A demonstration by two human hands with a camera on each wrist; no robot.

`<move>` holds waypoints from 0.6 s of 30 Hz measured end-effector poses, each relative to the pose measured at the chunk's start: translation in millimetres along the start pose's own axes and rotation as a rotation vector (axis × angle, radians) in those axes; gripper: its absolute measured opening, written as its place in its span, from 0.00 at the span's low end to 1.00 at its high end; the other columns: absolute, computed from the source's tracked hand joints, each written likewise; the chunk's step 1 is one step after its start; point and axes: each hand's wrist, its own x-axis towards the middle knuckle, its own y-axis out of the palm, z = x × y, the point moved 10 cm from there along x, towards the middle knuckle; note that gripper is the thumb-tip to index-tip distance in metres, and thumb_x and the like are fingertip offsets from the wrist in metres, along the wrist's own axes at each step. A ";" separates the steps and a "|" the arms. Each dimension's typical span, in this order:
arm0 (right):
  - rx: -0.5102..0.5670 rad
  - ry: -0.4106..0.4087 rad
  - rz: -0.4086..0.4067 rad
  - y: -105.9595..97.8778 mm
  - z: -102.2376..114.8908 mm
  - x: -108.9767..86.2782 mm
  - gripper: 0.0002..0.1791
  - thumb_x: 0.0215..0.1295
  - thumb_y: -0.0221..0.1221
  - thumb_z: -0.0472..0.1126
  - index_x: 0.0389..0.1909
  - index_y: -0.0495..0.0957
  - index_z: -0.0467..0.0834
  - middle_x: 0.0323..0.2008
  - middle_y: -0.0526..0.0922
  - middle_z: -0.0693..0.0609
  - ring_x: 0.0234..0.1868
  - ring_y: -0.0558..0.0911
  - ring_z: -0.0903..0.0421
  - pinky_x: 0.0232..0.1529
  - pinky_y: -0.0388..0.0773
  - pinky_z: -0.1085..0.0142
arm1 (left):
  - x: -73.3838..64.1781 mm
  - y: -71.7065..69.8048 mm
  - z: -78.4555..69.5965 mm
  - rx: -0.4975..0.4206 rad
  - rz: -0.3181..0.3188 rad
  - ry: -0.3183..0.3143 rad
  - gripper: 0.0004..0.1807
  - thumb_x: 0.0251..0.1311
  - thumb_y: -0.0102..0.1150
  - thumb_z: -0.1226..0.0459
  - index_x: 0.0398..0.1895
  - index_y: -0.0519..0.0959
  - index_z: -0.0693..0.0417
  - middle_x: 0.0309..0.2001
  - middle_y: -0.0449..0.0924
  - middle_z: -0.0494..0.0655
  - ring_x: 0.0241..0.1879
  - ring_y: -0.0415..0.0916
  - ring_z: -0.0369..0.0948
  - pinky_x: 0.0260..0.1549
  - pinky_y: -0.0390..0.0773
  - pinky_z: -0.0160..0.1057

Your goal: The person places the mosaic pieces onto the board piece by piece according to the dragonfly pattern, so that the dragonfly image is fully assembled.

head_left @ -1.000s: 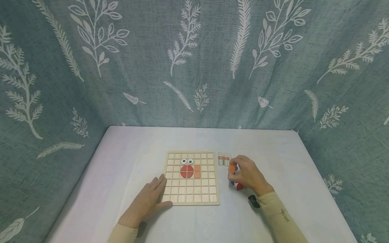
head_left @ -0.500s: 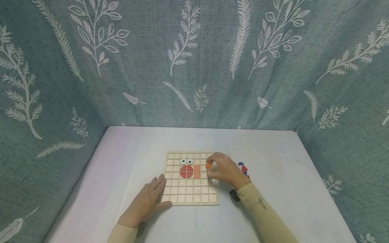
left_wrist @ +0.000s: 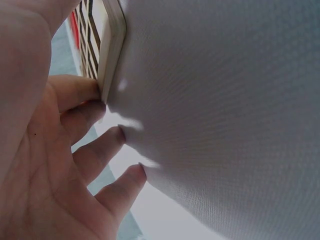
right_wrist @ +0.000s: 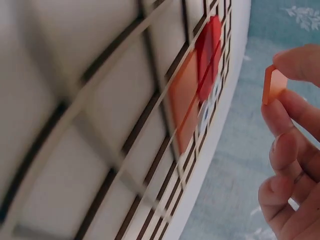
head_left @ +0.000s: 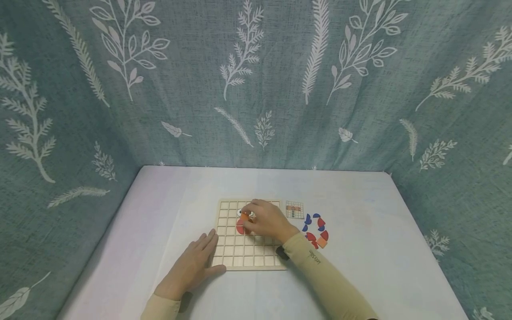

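Note:
My right hand (head_left: 270,221) pinches an orange square tile (right_wrist: 274,86) between thumb and finger, held above the wooden grid board (head_left: 230,252). Under it, a red circle (head_left: 240,227) made of quarter pieces lies partly covered by the hand. In the right wrist view, two orange tiles (right_wrist: 184,100) sit in the grid beside the red pieces (right_wrist: 207,60). An eye tile (head_left: 239,212) shows above the circle. My left hand (head_left: 193,263) rests at the board's left edge with fingers extended; in the left wrist view its fingertips touch the board's side and the table.
A small pattern card (head_left: 294,210) lies right of the board's upper corner. Several loose pieces lie further right: blue half-round ones (head_left: 308,218), red quarter-round ones (head_left: 324,235) and an orange square (head_left: 322,242). Patterned curtains (head_left: 248,89) surround the white table (head_left: 176,195).
My right hand has carried the orange tile left from the loose pieces, across the board, to above the red circle. The pattern card and loose pieces are uncovered. My left hand has stayed put.

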 end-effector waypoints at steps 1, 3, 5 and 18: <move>-0.006 -0.009 -0.008 0.6 3.7 3.2 0.10 0.62 0.69 0.45 0.42 0.86 0.47 0.38 0.85 0.58 0.36 0.83 0.61 0.37 0.84 0.67 | -0.1 0.0 0.0 0.000 0.002 0.001 0.51 0.60 0.66 0.41 0.76 0.61 0.65 0.77 0.56 0.59 0.74 0.57 0.61 0.69 0.62 0.63; -0.010 -0.038 -0.026 2.7 11.1 9.4 0.10 0.61 0.69 0.44 0.43 0.86 0.46 0.37 0.86 0.58 0.34 0.83 0.61 0.34 0.83 0.68 | -0.1 -1.0 -0.6 -0.001 -0.001 0.003 0.51 0.60 0.66 0.41 0.76 0.62 0.65 0.77 0.57 0.60 0.73 0.58 0.62 0.69 0.62 0.63; -0.024 -0.070 -0.046 5.7 17.6 14.3 0.09 0.61 0.69 0.42 0.42 0.87 0.46 0.36 0.87 0.58 0.33 0.83 0.62 0.33 0.83 0.69 | -0.4 -1.9 -1.2 -0.004 -0.003 0.004 0.50 0.60 0.66 0.41 0.75 0.62 0.65 0.77 0.57 0.60 0.73 0.58 0.62 0.68 0.63 0.64; -0.143 -0.001 0.122 45.3 14.3 27.0 0.11 0.65 0.67 0.47 0.46 0.87 0.50 0.37 0.85 0.59 0.32 0.81 0.67 0.32 0.79 0.77 | -1.7 -2.7 -1.4 0.003 -0.008 0.020 0.50 0.61 0.65 0.41 0.75 0.62 0.65 0.76 0.58 0.60 0.72 0.60 0.62 0.67 0.65 0.64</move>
